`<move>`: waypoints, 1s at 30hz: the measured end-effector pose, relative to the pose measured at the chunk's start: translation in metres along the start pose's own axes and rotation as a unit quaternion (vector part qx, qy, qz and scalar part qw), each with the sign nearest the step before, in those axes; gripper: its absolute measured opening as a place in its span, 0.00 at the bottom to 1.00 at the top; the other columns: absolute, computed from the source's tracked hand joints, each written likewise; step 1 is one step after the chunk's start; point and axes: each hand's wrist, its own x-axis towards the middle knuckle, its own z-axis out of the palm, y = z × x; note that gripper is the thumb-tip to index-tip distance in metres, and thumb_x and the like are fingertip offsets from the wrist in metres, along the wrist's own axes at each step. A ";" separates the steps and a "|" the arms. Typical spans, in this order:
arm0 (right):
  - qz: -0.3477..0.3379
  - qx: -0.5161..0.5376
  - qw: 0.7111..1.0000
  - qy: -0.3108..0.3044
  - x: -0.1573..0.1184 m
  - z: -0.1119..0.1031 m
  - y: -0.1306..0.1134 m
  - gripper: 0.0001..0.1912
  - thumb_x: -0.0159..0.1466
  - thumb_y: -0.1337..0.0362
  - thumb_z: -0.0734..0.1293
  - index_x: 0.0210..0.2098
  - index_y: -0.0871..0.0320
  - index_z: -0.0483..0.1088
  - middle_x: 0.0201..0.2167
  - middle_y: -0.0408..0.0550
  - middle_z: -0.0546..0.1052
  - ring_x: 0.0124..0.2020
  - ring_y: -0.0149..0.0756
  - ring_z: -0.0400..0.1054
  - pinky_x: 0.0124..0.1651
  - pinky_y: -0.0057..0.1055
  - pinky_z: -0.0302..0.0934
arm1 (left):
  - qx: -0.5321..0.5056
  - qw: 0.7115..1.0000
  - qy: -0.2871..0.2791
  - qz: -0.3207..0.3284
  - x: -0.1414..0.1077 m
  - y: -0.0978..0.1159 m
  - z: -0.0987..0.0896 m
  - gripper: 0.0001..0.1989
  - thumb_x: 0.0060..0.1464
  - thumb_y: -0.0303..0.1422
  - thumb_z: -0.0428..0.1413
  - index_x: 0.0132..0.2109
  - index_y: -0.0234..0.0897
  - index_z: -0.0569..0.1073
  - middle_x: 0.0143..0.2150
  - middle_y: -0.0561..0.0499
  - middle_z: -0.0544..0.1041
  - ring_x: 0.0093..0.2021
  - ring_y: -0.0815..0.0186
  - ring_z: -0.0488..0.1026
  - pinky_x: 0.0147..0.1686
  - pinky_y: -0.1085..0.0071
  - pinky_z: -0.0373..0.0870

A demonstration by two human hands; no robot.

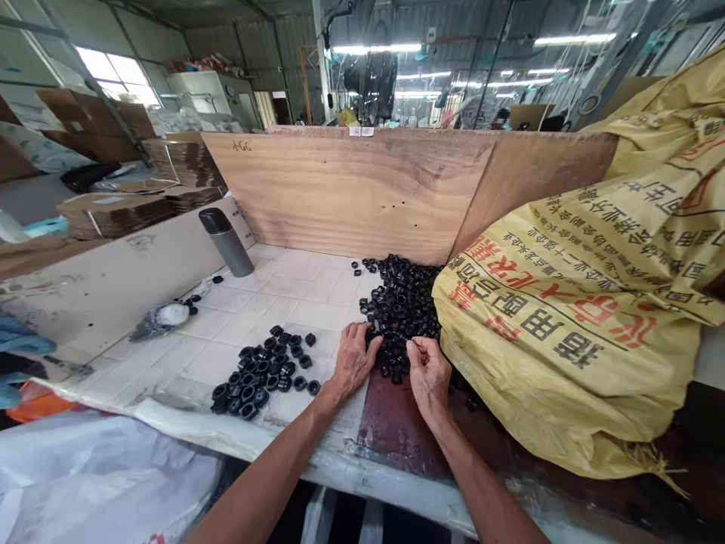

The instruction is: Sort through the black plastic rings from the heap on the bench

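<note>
Many small black ring-shaped parts form a large pile (399,298) on the table, against the yellow sack. At the pile's left front edge is my left hand (356,357), its fingers bent and touching the parts; whatever they hold is hidden. My right hand (429,366) is at the right front of the pile, thumb and index finger pinched together, and anything between them is too small to make out. To the left of my hands lies a smaller, looser group of black parts (266,370) on the white tabletop (220,317).
A grey bottle (226,243) stands at the back left, near a clear plastic bag (161,319). Wooden boards (351,189) wall off the back. A bulging yellow sack (555,317) fills the right side. A dark red sheet (396,423) covers the table before my hands.
</note>
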 end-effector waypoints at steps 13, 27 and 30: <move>-0.168 -0.136 0.961 -0.175 -0.066 -0.052 -0.006 0.08 0.68 0.63 0.62 0.43 0.56 0.71 0.39 0.51 0.74 0.35 0.38 0.71 0.39 0.35 0.69 | -0.112 0.983 -0.134 0.061 -0.098 0.012 -0.064 0.36 0.59 0.35 0.58 0.70 0.40 0.52 0.70 0.38 0.57 0.69 0.51 0.58 0.65 0.50 0.63; -0.253 -0.227 0.912 -0.230 -0.060 -0.028 -0.005 0.09 0.69 0.65 0.61 0.43 0.58 0.73 0.38 0.53 0.76 0.41 0.45 0.72 0.46 0.40 0.67 | -0.003 0.986 -0.153 0.065 -0.097 0.033 -0.056 0.10 0.61 0.32 0.54 0.49 0.43 0.74 0.40 0.48 0.71 0.39 0.61 0.73 0.37 0.67 0.74; -0.233 -0.148 0.939 -0.206 -0.059 -0.032 0.000 0.11 0.69 0.66 0.61 0.49 0.58 0.71 0.42 0.54 0.77 0.44 0.44 0.73 0.49 0.40 0.67 | -0.006 0.989 -0.138 0.062 -0.096 0.035 -0.050 0.07 0.61 0.30 0.53 0.41 0.40 0.76 0.44 0.46 0.72 0.42 0.60 0.73 0.39 0.66 0.74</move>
